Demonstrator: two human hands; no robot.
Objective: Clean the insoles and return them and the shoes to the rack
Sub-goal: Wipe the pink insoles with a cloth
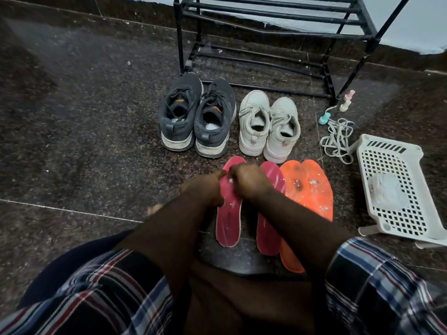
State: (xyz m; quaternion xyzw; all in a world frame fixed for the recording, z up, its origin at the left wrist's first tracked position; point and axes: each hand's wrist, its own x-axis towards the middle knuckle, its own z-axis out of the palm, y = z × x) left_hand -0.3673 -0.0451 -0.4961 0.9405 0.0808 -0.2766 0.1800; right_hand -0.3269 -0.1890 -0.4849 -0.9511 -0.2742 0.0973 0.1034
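On the floor before the empty rack (266, 25), a pink insole (228, 221) is held by the left hand (205, 187) and wiped by the right hand (249, 180), orange insoles (312, 189) still spotted, shoes (227, 122) unreturned.

One wide-angle view, worn on the person's head, looks forward and steeply down. It is close over the forearms and the hands (232, 184) at mid-frame, with plaid sleeves (387, 286) at the bottom edge. The floor (84, 141) fills most of it; the rack (266, 32) stands at the top edge.
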